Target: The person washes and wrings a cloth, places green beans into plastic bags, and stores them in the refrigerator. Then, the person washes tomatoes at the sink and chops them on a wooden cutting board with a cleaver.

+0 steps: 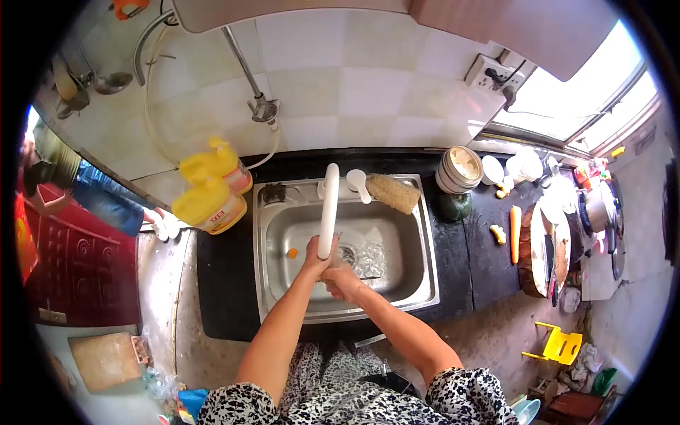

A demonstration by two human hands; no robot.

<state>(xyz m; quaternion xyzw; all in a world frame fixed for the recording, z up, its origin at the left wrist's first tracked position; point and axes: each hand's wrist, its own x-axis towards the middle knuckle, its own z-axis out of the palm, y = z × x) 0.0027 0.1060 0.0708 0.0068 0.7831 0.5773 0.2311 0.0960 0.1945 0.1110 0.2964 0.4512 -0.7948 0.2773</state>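
Over the steel sink (386, 297), my left hand (316, 256) is beneath the end of the white faucet (330, 205), which hides part of it. My right hand (344, 282) is just beside it, touching or nearly touching, with its fingers curled. What either hand holds, if anything, is too hidden to make out. Water splashes in the basin near the drain (346, 253). A small orange piece (292, 253) lies on the basin floor at the left. A loofah (393, 193) and a white handle-like object (359, 185) rest on the sink's back edge.
Yellow jugs (211, 205) stand left of the sink. To the right are stacked bowls (459, 170), a dark green squash (454, 206), ginger (498, 234), a carrot (516, 235) and a chopping board (562, 248) with a knife (549, 258). Another person (106, 198) is at the far left.
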